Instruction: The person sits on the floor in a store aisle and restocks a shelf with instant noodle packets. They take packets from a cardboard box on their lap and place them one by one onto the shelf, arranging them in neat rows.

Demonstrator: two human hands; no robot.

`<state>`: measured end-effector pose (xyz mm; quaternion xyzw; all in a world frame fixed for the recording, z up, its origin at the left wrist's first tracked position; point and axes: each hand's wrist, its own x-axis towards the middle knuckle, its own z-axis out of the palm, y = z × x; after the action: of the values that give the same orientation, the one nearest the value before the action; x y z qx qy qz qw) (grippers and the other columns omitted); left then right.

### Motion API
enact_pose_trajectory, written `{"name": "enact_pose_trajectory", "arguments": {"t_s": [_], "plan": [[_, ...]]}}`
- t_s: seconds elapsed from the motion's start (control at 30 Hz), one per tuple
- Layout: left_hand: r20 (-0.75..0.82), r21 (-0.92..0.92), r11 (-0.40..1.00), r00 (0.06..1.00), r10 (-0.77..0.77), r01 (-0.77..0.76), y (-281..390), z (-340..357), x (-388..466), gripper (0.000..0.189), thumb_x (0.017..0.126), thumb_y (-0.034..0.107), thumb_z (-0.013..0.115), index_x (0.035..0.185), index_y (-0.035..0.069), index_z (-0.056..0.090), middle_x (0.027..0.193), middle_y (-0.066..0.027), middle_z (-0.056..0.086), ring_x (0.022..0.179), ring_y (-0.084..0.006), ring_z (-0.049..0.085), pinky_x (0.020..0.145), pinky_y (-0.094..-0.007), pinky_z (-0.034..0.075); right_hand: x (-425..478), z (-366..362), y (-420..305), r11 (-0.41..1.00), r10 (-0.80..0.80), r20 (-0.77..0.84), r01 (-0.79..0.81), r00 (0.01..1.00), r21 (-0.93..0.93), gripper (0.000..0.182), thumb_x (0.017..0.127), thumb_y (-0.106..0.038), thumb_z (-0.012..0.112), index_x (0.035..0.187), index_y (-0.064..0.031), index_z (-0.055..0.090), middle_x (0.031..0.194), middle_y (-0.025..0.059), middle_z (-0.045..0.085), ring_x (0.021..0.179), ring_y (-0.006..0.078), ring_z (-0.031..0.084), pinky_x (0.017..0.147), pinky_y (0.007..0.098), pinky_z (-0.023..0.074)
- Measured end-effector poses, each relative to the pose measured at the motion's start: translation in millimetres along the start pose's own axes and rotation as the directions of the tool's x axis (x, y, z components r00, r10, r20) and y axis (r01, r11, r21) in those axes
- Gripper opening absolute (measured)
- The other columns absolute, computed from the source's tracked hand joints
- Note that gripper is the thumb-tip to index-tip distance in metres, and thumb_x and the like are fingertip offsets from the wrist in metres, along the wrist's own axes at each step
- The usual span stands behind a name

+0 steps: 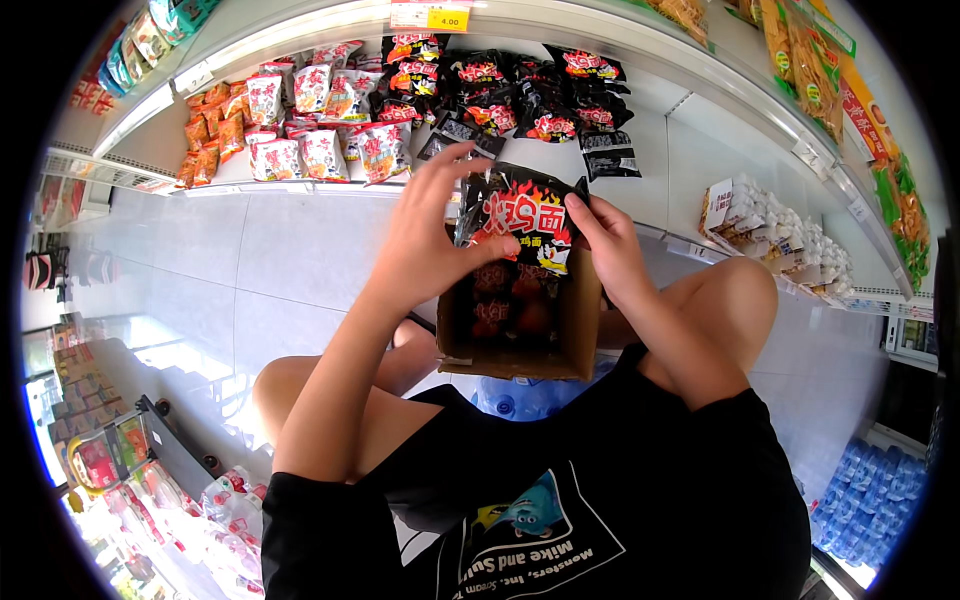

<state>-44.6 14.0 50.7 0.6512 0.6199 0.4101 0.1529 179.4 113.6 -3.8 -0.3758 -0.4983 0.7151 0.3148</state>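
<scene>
A black snack packet [523, 214] with red and yellow flame print is upright above a cardboard box. My right hand [611, 240] pinches its right edge, thumb on the front. Around its left side is my left hand [427, 229], thumb over the packet's lower front and blurred fingers spread near the top left corner; whether it grips is unclear. Below stands the open cardboard box [517, 366], between my legs, with several similar dark packets [495, 311] inside. The packet and my hands hide the box's far end.
Ahead, a white shelf [649, 161] bears black packets [491, 90], white-and-red packets [330, 90] and small orange packets [217, 124]. An upper shelf edge [585, 26] overhangs it. Small white packets [780, 232] fill cartons at right. Blue plastic bottles [517, 397] lie beneath the box. A cart [169, 450] stands left.
</scene>
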Motion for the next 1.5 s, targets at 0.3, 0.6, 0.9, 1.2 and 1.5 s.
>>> {"name": "enact_pose_trajectory", "arguments": {"t_s": [0.3,0.6,0.9,1.2,1.5], "plan": [[0.249,0.298,0.949,0.968,0.028,-0.104,16,11,-11,0.098,0.06,0.034,0.091,0.145,0.022,0.045,0.154,-0.0025,0.041,0.146,-0.0305,0.033,0.117,-0.0526,0.029,-1,-2,9,0.98,-0.061,0.107,0.08,0.992,-0.182,0.032,0.105,-0.026,0.058,0.109,0.004,0.068,0.093,-0.0019,0.067,0.08,0.0032,0.055,0.072,0.022,0.0469],[0.246,0.285,0.956,0.969,0.0,-0.072,14,14,-15,0.088,0.065,0.021,0.087,0.142,0.016,0.047,0.131,-0.0056,0.058,0.128,-0.0293,0.051,0.115,-0.0465,0.033,-3,9,10,0.985,-0.027,0.097,0.043,0.995,-0.167,0.039,0.104,-0.036,0.057,0.101,0.0013,0.069,0.079,-0.0021,0.064,0.069,0.0028,0.052,0.063,0.0207,0.043],[0.283,0.133,0.981,0.943,-0.173,0.14,13,15,-17,0.091,0.067,0.035,0.09,0.144,0.016,0.046,0.123,-0.0119,0.063,0.12,-0.033,0.057,0.108,-0.045,0.038,4,-8,16,0.875,0.368,0.127,-0.297,0.921,-0.382,0.064,0.099,-0.062,0.05,0.092,-0.0013,0.072,0.067,0.0012,0.063,0.06,0.0088,0.059,0.056,0.0233,0.044],[0.611,-0.202,0.841,0.736,-0.292,0.501,14,9,-9,0.099,0.074,0.034,0.089,0.153,0.01,0.033,0.141,-0.0192,0.054,0.131,-0.0308,0.052,0.109,-0.04,0.042,-3,-9,2,0.878,0.25,0.323,-0.072,0.913,-0.473,0.068,0.097,-0.065,0.05,0.083,-0.0015,0.068,0.063,0.0051,0.063,0.052,0.0124,0.059,0.046,0.0261,0.0452],[0.66,-0.272,0.804,0.71,-0.244,0.529,4,15,-12,0.106,0.074,0.027,0.09,0.157,0.009,0.025,0.144,-0.0202,0.05,0.134,-0.0279,0.049,0.112,-0.0364,0.039,5,-11,-4,0.696,0.511,0.153,-0.302,0.846,-0.651,0.051,0.096,-0.048,0.066,0.108,0.001,0.07,0.078,0.0107,0.069,0.071,0.0144,0.058,0.076,0.0309,0.0493]]}}
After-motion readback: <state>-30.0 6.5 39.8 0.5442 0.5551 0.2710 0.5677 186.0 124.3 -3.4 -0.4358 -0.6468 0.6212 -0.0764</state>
